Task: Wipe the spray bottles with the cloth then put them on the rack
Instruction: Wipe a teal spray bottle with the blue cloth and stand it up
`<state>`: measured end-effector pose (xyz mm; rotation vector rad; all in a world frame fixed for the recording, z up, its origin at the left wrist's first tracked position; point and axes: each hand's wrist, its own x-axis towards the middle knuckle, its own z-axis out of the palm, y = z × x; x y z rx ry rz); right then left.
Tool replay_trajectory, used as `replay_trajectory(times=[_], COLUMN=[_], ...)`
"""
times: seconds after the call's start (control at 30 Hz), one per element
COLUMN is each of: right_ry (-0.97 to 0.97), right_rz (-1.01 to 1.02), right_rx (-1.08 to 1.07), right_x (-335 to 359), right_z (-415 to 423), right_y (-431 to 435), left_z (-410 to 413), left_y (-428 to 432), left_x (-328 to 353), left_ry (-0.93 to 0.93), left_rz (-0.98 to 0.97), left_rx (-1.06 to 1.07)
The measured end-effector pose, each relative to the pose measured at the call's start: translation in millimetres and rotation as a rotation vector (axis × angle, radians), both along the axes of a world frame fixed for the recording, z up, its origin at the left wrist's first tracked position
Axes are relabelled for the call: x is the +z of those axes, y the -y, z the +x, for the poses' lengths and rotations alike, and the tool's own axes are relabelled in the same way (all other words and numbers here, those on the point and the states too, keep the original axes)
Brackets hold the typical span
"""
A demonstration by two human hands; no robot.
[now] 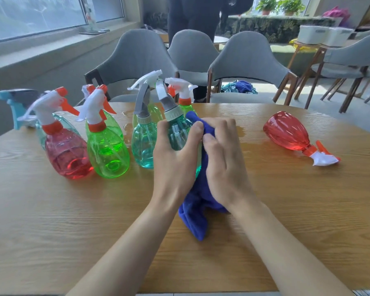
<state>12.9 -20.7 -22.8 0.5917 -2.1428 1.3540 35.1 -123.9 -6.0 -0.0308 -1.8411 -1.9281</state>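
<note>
Teal spray bottle (177, 133) held tilted.
We find fingers of the left hand (175, 159) gripping it, the right hand (224, 165) fingers clutching the blue cloth (195, 206) against it; bare tabletop (73, 221) nearside.

table (51, 221) fills the lower frame. centre: held bottle (176, 133), tilted, neck toward the upper left, with left hand (175, 163) on its left side and right hand (224, 163) on its right. cloth (195, 210) sits between right hand and bottle and hangs below both hands. left of centre: front row (108, 150) of three upright bottles side by side, back bottles (185, 103) behind them. right: lying bottle (286, 132) on its side on the table, well apart. chairs (248, 60) stand behind the far edge.
</note>
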Motion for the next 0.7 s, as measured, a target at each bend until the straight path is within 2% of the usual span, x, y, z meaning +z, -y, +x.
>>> replay_trajectory(times=[0.07, 0.2, 0.27, 0.37, 0.43, 0.57, 0.7], right_ry=[0.175, 0.654, 0.707, 0.673, 0.762, 0.943, 0.814], right_rz=[-0.149, -0.653, -0.707, -0.807, -0.922, -0.926, -0.738], right_rx=[0.091, 0.312, 0.351, 0.338, 0.398, 0.387, 0.140], right_x=[7, 12, 6, 6, 5, 7, 12], right_z=[-9, -7, -6, -4, -4, 1, 2], right_y=[-5, -11, -9, -1, 1, 4, 7], left_z=[1, 3, 2, 0, -1, -2, -2], left_y=[-1, -2, -1, -3, -4, -4, -5], left_x=[1, 2, 1, 3, 3, 2, 3], left_ry=[-0.025, -0.032, -0.011, 0.027, 0.018, -0.010, 0.026], left_rz=[-0.005, 0.023, 0.044, 0.121, 0.141, 0.169, 0.187], left_rx=[-0.023, -0.036, 0.010, 0.073, 0.117, 0.153, 0.171])
